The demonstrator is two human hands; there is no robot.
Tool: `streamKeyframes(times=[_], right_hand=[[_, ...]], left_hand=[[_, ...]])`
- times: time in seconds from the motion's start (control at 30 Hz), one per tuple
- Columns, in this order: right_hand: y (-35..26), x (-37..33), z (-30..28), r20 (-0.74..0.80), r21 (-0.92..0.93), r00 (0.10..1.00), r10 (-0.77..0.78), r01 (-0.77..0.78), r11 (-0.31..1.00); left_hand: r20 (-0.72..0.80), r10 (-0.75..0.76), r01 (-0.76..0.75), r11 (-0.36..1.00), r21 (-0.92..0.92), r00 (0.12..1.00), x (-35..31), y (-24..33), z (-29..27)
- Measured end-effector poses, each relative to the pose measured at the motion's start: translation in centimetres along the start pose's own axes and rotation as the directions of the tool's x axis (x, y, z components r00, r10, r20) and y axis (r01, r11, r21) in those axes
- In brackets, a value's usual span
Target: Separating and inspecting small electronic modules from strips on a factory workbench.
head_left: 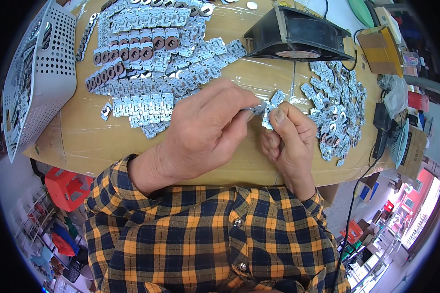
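Black fan — red stool

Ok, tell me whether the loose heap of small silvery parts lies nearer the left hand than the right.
No, the loose heap lies beside the right hand, with the left hand farther away.

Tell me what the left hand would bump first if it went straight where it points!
Probably the silvery parts in the right hand, just past the left hand; how deep each sits is hard to tell.
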State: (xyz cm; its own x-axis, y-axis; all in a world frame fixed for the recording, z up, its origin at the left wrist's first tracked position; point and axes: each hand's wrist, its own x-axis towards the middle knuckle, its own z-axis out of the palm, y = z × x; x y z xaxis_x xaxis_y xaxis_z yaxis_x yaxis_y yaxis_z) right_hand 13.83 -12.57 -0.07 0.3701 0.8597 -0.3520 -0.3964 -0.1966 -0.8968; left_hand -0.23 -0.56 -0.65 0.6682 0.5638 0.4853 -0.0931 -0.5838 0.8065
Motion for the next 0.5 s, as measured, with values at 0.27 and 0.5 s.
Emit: streamKeyframes(times=[0.27,0.5], right_hand=[[-0.1,-0.6,0.0,-0.077,-0.102,0.996,-0.049,0.041,0.994],[-0.1,-1.1,-2.9,-0.025,-0.774,0.914,-0.404,0.238,0.586]], left_hand=[[0.183,-0.042,0.057,0.995,-0.078,0.982,0.3,0.2,-0.6],[0.301,-0.213,0.262,0.955,-0.135,0.930,0.1,0.7,-0.5]])
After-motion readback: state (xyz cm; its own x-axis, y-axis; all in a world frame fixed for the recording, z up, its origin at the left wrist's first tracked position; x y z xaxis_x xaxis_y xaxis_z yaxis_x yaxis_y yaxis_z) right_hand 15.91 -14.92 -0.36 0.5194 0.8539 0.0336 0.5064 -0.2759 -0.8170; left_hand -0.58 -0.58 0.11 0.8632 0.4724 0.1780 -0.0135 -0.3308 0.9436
